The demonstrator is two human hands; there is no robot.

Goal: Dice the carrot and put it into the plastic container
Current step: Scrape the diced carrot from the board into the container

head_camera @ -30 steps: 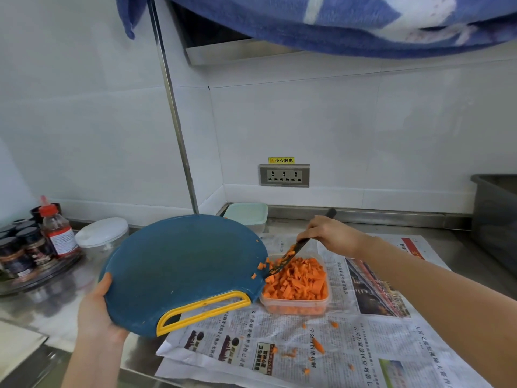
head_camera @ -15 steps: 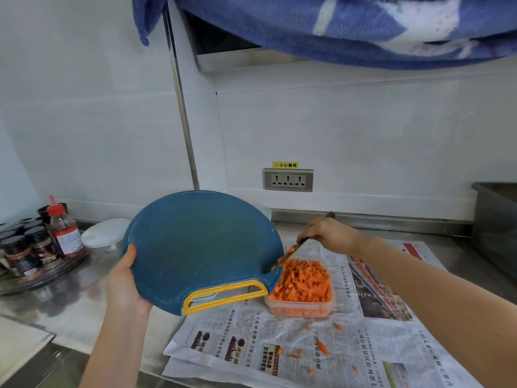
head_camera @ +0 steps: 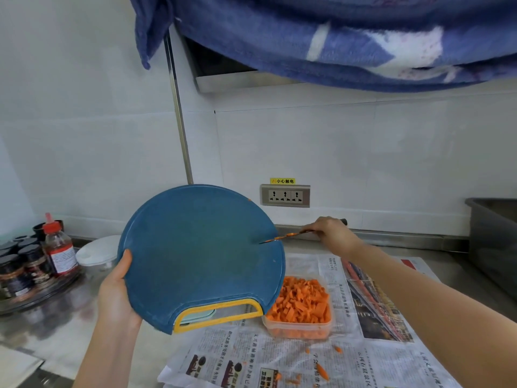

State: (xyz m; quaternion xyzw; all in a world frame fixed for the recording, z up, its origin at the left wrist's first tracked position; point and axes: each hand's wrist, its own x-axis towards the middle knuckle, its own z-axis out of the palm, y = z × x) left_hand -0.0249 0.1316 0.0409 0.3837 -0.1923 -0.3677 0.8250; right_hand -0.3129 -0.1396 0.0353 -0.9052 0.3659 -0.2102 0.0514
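Observation:
My left hand (head_camera: 117, 292) grips the left edge of a round blue cutting board (head_camera: 195, 253) with a yellow handle, held tilted up above the counter. My right hand (head_camera: 333, 236) holds a knife (head_camera: 282, 238) whose blade lies against the board's right side, with carrot bits stuck on it. Below the board's lower right edge stands the clear plastic container (head_camera: 300, 330), full of diced carrot (head_camera: 302, 301). A few carrot pieces (head_camera: 321, 369) lie scattered on the newspaper in front of it.
Newspaper (head_camera: 372, 359) covers the steel counter. Spice jars and a red-capped bottle (head_camera: 57, 247) stand on a tray at the left beside a white-lidded tub (head_camera: 96, 252). A dark bin (head_camera: 495, 242) is at the right. A blue cloth (head_camera: 335, 37) hangs overhead.
The left hand has raised and tilted the board more upright. The knife has moved up from the container's rim onto the board's right side.

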